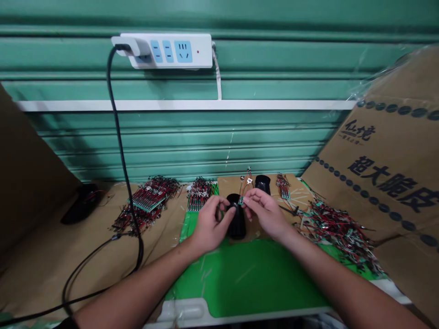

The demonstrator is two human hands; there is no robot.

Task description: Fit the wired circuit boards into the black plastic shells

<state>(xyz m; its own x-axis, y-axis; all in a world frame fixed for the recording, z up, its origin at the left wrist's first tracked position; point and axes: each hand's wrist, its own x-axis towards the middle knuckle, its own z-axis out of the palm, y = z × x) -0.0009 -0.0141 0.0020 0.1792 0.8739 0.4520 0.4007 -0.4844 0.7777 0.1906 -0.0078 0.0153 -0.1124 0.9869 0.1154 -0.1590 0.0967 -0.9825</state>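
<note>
My right hand pinches a small green circuit board above a black plastic housing. Thin red and black wires rise from the board to a small white piece. My left hand is at the left side of the same housing, thumb and forefinger curled near its rim; anything between those fingertips is too small to make out. A second black housing stands just behind my right hand.
Wired boards lie in piles at left, centre and right. A black cable hangs from a white power strip. Cardboard walls both sides. A green mat covers the front.
</note>
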